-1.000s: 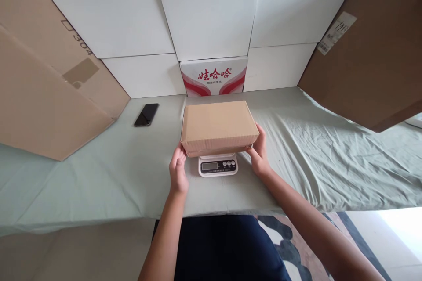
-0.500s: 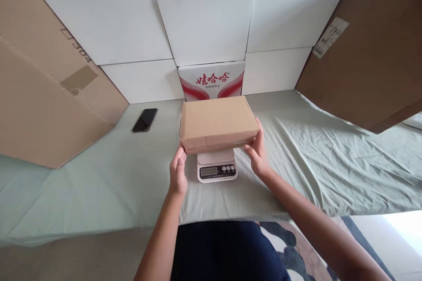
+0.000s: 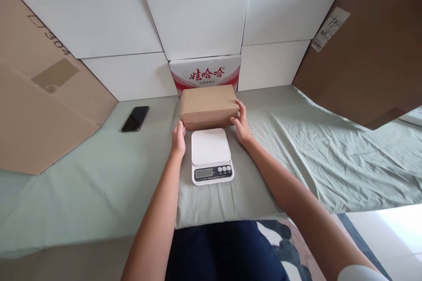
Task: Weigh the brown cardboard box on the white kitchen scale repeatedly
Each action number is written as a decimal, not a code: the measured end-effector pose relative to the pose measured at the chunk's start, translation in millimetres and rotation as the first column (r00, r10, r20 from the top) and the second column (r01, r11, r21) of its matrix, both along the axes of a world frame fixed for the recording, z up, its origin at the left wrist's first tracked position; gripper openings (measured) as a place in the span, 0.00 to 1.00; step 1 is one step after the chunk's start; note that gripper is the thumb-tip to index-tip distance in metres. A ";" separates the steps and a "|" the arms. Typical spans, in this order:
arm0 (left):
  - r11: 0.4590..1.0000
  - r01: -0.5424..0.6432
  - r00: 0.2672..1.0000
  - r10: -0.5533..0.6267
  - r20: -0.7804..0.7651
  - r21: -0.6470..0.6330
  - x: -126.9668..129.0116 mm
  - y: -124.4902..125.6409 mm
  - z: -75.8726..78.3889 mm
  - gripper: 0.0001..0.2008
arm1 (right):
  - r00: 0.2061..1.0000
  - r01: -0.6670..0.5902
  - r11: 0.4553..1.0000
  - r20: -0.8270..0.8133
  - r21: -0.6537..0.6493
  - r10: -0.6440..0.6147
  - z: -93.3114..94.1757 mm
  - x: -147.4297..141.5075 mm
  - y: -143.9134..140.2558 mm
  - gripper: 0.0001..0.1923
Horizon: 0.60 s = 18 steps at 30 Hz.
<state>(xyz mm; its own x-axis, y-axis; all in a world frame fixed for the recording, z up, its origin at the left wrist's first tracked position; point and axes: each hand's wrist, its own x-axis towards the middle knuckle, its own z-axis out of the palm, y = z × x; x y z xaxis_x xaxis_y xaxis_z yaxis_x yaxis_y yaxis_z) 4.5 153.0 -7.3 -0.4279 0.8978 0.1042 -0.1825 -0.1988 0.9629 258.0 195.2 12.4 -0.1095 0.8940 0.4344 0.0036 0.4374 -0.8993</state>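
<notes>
A closed brown cardboard box (image 3: 209, 103) is between my two hands, just behind a white kitchen scale (image 3: 211, 147). My left hand (image 3: 178, 138) grips the box at its near left corner. On the other side, my right hand (image 3: 241, 124) holds the near right corner, thumb on the front face and fingers along the side. The scale's plate is bare, and its dark display panel with round buttons faces me. Whether the box's underside touches the cloth, I cannot tell.
A black phone (image 3: 135, 119) lies on the green cloth (image 3: 145, 175) to the left. Behind the box stands a white and red carton (image 3: 206, 70), among stacked white boxes (image 3: 198, 17). Large brown cartons (image 3: 49, 109) flank both sides. Beyond the boxes, the top of a dark-haired head shows.
Both hands have carried the cardboard box away from me, from above the scale to behind it. The scale's plate is now uncovered. My view has tilted down slightly.
</notes>
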 end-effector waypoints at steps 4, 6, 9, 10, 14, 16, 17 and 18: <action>1.000 -0.013 1.000 0.013 0.006 -0.020 -3.2 -6.1 2.6 0.43 | 0.997 0.045 0.999 0.064 -0.016 -0.044 -2.4 2.0 3.4 0.38; 0.997 -0.076 0.997 0.076 0.033 -0.015 -10.3 -9.5 7.4 0.43 | 0.992 0.109 0.994 0.071 -0.005 -0.108 -6.3 3.7 7.0 0.39; 0.985 -0.173 0.982 0.173 0.070 -0.016 -24.8 -13.5 14.7 0.42 | 0.975 0.217 0.975 0.050 -0.042 -0.214 -13.4 7.8 11.5 0.42; 0.982 -0.188 0.979 0.189 0.079 -0.021 -28.7 -14.2 16.4 0.41 | 0.974 0.226 0.972 0.043 -0.061 -0.223 -15.2 9.0 12.4 0.42; 0.987 -0.159 0.984 0.161 0.080 -0.029 -29.7 -14.5 17.6 0.41 | 0.990 0.138 0.987 0.032 -0.081 -0.136 -17.2 9.8 12.2 0.43; 0.995 -0.097 0.993 0.098 0.059 -0.028 -22.3 -13.6 15.1 0.41 | 0.995 0.094 0.992 0.047 -0.085 -0.090 -15.0 8.1 10.2 0.43; 0.997 -0.066 0.997 0.067 0.044 -0.026 -17.9 -13.1 13.4 0.42 | 0.995 0.082 0.993 0.060 -0.086 -0.077 -13.4 7.2 8.7 0.43; 0.999 -0.041 0.999 0.042 0.030 -0.023 -13.5 -12.6 11.6 0.42 | 0.995 0.072 0.994 0.074 -0.085 -0.066 -11.4 6.5 7.1 0.44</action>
<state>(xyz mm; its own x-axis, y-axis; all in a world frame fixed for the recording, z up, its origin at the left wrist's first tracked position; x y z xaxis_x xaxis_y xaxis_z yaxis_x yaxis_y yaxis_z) -9.0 140.4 4.3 -0.4675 0.8812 0.0707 -0.2040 -0.1854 0.9612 264.4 202.3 1.0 -0.0742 0.9349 0.3471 0.0961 0.3532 -0.9306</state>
